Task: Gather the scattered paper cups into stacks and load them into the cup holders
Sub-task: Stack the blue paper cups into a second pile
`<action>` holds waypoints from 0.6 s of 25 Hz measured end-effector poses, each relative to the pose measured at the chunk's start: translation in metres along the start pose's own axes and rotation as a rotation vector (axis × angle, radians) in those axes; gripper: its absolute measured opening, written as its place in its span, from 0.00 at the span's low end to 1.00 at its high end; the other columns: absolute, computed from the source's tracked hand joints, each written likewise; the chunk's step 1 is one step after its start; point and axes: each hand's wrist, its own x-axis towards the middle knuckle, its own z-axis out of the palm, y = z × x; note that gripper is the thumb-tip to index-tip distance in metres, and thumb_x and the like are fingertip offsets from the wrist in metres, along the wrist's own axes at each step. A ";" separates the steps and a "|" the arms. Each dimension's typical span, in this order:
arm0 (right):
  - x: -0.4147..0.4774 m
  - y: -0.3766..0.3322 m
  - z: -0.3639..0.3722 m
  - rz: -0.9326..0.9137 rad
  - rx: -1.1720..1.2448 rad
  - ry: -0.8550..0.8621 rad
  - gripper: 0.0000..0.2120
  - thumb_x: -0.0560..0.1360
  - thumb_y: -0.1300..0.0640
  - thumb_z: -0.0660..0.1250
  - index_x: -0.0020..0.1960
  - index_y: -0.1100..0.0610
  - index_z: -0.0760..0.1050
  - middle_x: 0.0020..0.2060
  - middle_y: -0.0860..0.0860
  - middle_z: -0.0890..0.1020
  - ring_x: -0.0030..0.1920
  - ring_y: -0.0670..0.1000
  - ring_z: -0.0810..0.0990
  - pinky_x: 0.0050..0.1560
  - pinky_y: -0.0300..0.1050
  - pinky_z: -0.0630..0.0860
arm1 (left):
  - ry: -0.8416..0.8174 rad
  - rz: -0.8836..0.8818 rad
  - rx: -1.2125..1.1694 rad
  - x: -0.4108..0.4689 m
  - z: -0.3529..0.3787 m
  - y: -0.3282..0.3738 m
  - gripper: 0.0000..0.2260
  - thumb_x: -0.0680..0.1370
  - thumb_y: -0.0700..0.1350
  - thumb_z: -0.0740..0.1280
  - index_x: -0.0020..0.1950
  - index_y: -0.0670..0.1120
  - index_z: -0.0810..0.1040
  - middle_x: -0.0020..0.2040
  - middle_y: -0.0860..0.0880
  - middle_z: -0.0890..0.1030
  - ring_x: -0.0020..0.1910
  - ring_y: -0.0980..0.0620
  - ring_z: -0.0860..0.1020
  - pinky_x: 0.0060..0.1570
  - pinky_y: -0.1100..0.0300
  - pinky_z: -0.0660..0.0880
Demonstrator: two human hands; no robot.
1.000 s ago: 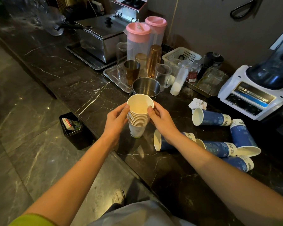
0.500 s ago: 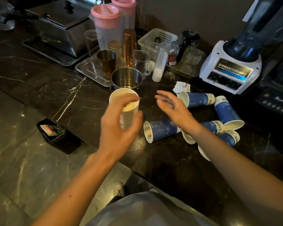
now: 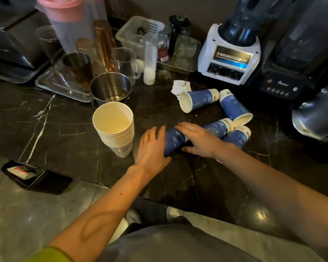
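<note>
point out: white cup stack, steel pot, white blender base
white cup stack (image 3: pixel 115 138), head view, on the nested rims.
steel pot (image 3: pixel 110 86), head view, on the inner wall.
white blender base (image 3: pixel 230 57), head view, on the front display panel.

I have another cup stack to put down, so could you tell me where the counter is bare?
Bare counter lies left of the white cup stack, below the steel tray. It is crowded right of it: both hands and blue cups.

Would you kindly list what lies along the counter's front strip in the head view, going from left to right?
Black tray → white cup stack → left hand → blue cup under both hands → right hand → blue cup behind the wrist.
</note>
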 end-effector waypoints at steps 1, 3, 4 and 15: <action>0.002 -0.001 0.003 -0.008 -0.072 -0.012 0.40 0.73 0.51 0.73 0.78 0.55 0.55 0.76 0.55 0.61 0.76 0.56 0.57 0.75 0.50 0.55 | -0.021 -0.013 0.036 0.000 0.003 -0.004 0.47 0.67 0.54 0.77 0.78 0.46 0.54 0.75 0.43 0.62 0.75 0.41 0.61 0.73 0.48 0.59; 0.007 -0.002 0.006 0.010 -0.158 -0.013 0.40 0.73 0.51 0.72 0.78 0.54 0.55 0.76 0.54 0.62 0.75 0.56 0.59 0.73 0.52 0.58 | -0.043 -0.022 0.055 0.001 0.005 -0.013 0.45 0.66 0.53 0.78 0.76 0.47 0.57 0.72 0.43 0.64 0.71 0.41 0.65 0.71 0.49 0.62; 0.008 -0.004 0.008 0.025 -0.174 -0.012 0.39 0.73 0.52 0.72 0.77 0.53 0.55 0.75 0.54 0.63 0.74 0.56 0.61 0.72 0.52 0.61 | -0.049 -0.028 0.040 0.001 0.005 -0.016 0.44 0.66 0.52 0.78 0.75 0.48 0.58 0.70 0.43 0.65 0.70 0.42 0.66 0.69 0.49 0.64; -0.001 -0.009 -0.006 0.136 0.140 0.129 0.33 0.71 0.49 0.74 0.71 0.49 0.62 0.67 0.50 0.72 0.64 0.53 0.74 0.62 0.52 0.73 | 0.239 0.165 -0.399 -0.006 -0.025 -0.008 0.45 0.62 0.49 0.78 0.74 0.54 0.58 0.71 0.50 0.62 0.70 0.50 0.63 0.64 0.57 0.66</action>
